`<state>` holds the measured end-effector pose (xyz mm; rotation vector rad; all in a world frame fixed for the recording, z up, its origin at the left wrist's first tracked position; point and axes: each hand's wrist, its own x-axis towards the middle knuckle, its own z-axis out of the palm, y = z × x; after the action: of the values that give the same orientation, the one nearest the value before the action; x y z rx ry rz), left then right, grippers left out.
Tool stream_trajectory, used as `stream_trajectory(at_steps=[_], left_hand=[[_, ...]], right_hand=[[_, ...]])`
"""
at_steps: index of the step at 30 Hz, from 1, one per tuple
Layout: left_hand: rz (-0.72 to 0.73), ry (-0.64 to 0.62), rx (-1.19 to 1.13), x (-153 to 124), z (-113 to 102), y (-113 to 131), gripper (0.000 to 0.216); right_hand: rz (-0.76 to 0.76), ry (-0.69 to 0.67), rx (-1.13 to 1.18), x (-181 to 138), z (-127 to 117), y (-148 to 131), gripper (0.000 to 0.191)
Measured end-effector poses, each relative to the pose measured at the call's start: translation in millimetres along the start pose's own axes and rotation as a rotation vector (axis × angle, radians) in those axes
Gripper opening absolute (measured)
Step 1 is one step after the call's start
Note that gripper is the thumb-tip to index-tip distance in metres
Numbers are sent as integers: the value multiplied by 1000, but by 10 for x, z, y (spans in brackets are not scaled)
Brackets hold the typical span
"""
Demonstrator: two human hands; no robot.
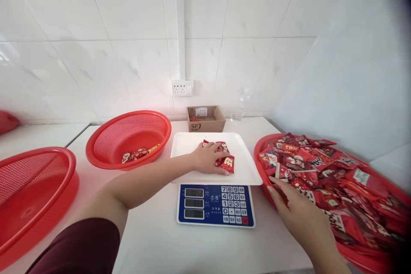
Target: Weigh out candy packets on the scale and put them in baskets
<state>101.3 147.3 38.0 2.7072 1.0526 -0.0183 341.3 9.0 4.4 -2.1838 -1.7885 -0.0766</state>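
Your left hand (208,158) lies over the small red packets (227,164) on the white scale tray (244,171), fingers loosely spread; whether they grip, I can't tell. The packets should be light, soft and slick, perhaps crushable, so pinch them gently near an end. Your right hand (298,207), thumb and forefinger slightly parted, sits at the red basket's rim (258,160), its hold unclear.

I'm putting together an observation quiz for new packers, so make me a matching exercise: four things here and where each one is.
1. left hand
2. right hand
3. cardboard box
4. wall socket

A. at the rim of the heaped red basket
B. on the tiled wall
C. over red packets on the white tray
D. behind the white tray

Pairs: 1-C, 2-A, 3-D, 4-B.
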Motion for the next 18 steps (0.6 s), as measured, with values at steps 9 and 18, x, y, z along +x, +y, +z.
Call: stream_trajectory(at_steps=[9, 18], left_hand=[[-80, 187, 50, 116, 38, 33, 37], [-165, 144, -20, 205, -118, -74, 39]], right_hand=[[-52, 34, -8, -5, 35, 21, 49], [-43, 45, 3, -13, 24, 18, 49]])
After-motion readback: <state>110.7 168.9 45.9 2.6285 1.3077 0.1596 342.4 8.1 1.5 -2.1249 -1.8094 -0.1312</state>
